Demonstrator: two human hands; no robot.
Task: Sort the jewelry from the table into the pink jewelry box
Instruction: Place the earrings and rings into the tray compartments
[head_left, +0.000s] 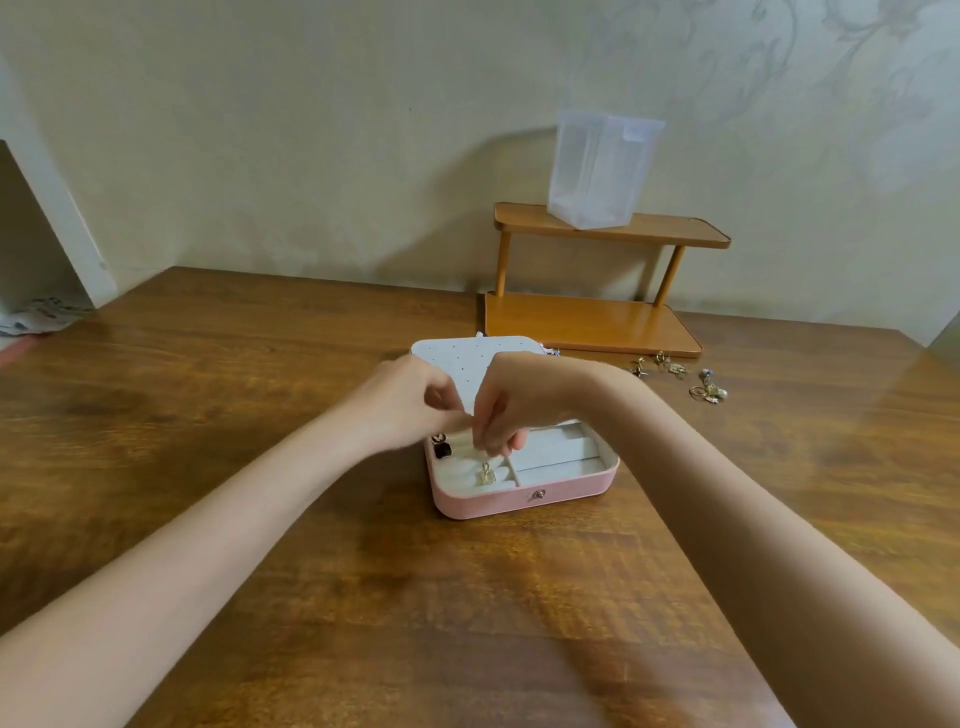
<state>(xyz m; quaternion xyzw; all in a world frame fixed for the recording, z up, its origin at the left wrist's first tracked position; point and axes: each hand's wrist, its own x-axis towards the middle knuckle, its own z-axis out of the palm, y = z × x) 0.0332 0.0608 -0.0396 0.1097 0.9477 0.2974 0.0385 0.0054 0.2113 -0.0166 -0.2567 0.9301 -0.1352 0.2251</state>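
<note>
No writing shows anywhere; over the open pink jewelry box (524, 496), the left hand (410, 397) and right hand (511, 400) meet with fingers curled, pinching something too small to tell.

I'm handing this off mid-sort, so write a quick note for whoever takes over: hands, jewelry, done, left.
Left hand and right hand meet above the open pink jewelry box, fingers curled as if pinching something small; what they hold is not visible.
Done: a gold piece and a dark piece sit in the box's left compartments.
Left: loose jewelry lies on the table right of the box, by the wooden shelf.
</note>
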